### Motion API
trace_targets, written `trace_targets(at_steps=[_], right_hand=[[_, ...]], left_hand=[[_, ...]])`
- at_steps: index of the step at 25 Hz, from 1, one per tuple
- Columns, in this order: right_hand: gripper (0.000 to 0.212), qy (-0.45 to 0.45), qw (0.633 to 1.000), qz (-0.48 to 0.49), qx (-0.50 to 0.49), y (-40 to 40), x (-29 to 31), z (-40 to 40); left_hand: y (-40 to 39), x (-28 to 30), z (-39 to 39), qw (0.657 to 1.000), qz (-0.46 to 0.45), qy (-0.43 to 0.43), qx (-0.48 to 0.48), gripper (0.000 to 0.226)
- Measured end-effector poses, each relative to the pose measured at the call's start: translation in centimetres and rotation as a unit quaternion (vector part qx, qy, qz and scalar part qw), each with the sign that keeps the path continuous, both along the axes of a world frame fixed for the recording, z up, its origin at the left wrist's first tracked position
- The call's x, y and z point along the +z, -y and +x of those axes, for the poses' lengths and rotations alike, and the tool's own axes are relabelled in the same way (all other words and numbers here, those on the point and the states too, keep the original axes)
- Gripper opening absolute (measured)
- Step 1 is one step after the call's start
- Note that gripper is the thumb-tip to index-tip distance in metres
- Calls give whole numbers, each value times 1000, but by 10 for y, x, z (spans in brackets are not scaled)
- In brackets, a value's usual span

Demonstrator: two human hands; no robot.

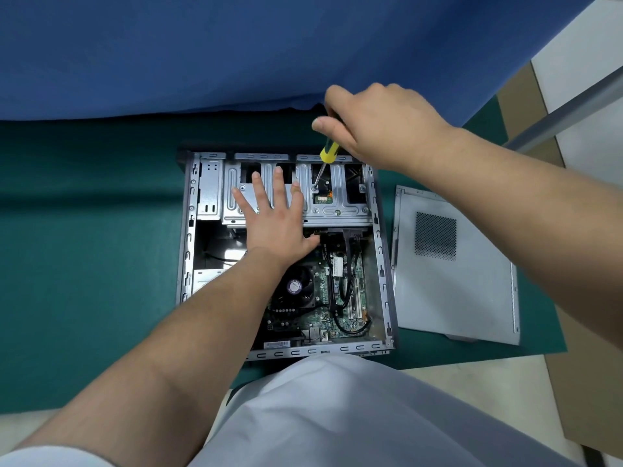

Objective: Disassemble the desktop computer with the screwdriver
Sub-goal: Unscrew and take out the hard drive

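Sticker [294, 286] lettering on fan unreadable

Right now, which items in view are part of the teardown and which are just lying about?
In use:
- computer case, open on its side
- screwdriver held by right hand, tip at drive cage screw
- left hand flat on drive cage

Lying about:
- removed side panel
- green mat
- blue cloth

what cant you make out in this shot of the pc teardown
Head view only:
- Screwdriver handle top: wrapped by the right hand.
- Screw head: too small to tell if the tip is seated.
- Drive cage left part: under the flat left hand.
- Motherboard left side: behind the left forearm.
- Fan label: too small to read.
- Side panel: only one face shows.
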State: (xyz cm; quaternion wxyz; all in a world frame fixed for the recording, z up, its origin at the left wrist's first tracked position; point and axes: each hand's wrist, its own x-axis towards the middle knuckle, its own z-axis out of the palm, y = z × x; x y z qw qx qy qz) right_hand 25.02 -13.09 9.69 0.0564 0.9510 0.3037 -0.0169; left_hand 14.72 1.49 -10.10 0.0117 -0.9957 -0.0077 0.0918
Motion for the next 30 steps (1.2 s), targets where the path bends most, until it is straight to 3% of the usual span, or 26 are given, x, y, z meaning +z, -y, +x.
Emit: trace_targets(at_steps=[2,5,9,11,13,14,17,18,20,22,26,28,30], right_hand=[[27,-81,994,44,63,3,4,4],[38,-181,978,63,80,4,13,5],[46,-25,1000,2,-14,5,5,3],[27,-99,993,44,43,9,7,6],[32,-184,977,79,67,10,12,7],[37,-179,980,81,43,10,11,5],[47,-14,998,21,-58,6,2,2],[40,-13,998,30,-44,7,1,2],[24,-123,988,91,15,11,5,6],[31,-193,973,116,38,12,9,4],[35,-62,995,65,-32,11,-2,1],[17,-133,985,107,7,14,1,4],[24,-203,970,130,23,15,7,6]], left_hand=[[1,0,0,1000,2,-1,-1,115],[0,0,1,1000,3,-2,-1,114],[-1,0,0,1000,1,3,0,114],[-1,1,0,1000,2,3,-1,114],[0,1,0,1000,4,0,-2,114],[0,1,0,1000,6,0,-2,114],[0,0,0,1000,4,2,-1,114],[0,0,0,1000,3,3,-2,114],[-1,0,0,1000,4,3,-2,114],[-1,0,1,1000,6,3,-2,114],[-1,-1,0,1000,8,4,-1,114],[-1,-2,1,1000,8,4,-3,114],[-1,-2,1,1000,5,4,-2,114]])
